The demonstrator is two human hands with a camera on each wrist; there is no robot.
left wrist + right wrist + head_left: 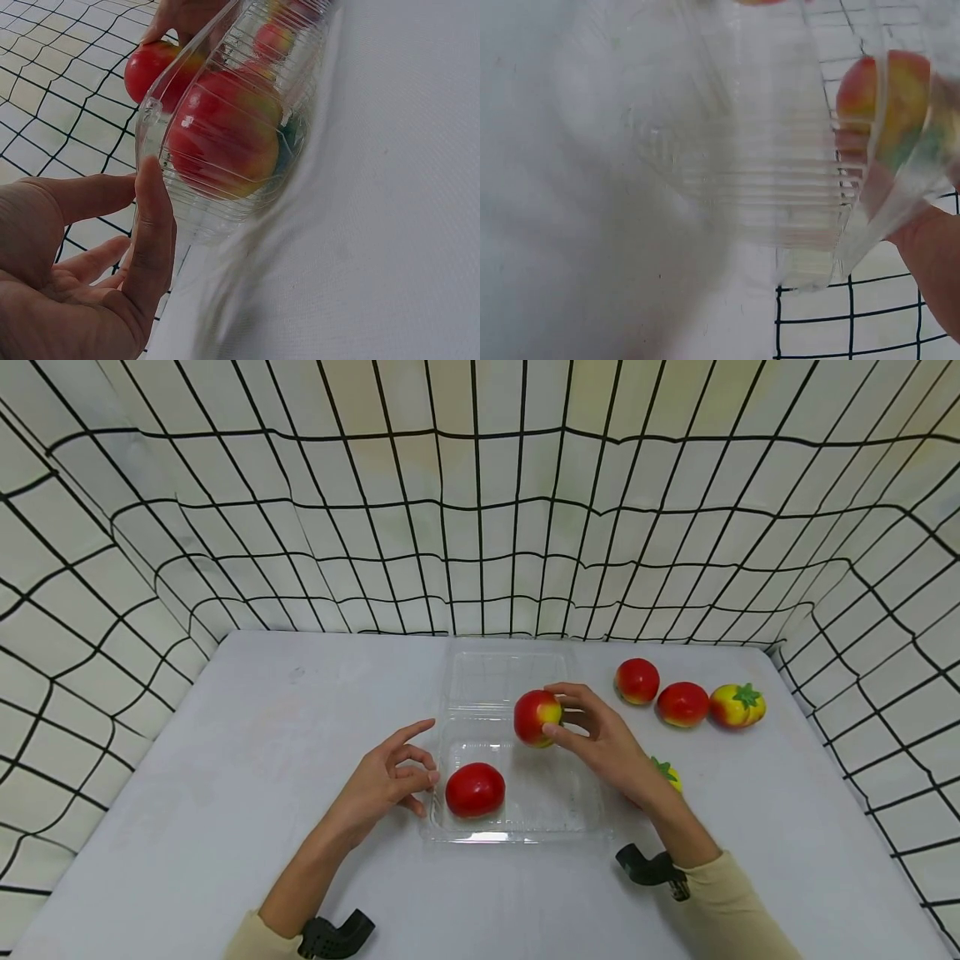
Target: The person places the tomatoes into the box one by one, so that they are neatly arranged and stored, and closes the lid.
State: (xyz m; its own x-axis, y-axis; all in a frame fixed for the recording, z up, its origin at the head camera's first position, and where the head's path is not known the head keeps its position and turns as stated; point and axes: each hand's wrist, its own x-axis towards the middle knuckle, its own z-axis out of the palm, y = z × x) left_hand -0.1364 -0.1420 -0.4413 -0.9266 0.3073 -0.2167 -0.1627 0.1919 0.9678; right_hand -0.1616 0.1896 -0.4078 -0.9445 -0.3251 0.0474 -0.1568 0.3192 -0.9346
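Three netted sides (478,508) frame white tabletop (270,727) and hands: left (387,779) loose, right (600,739) gripping fruit (531,714).

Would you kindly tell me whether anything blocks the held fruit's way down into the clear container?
Nothing visible does: the lid lies folded back, and the red fruit inside the clear container sits left of the held fruit.

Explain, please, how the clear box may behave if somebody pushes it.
The clear box probably bends, since it looks thin. It may slide easily, because the table looks smooth. The red fruit inside could roll, as it is round, with room beside it.
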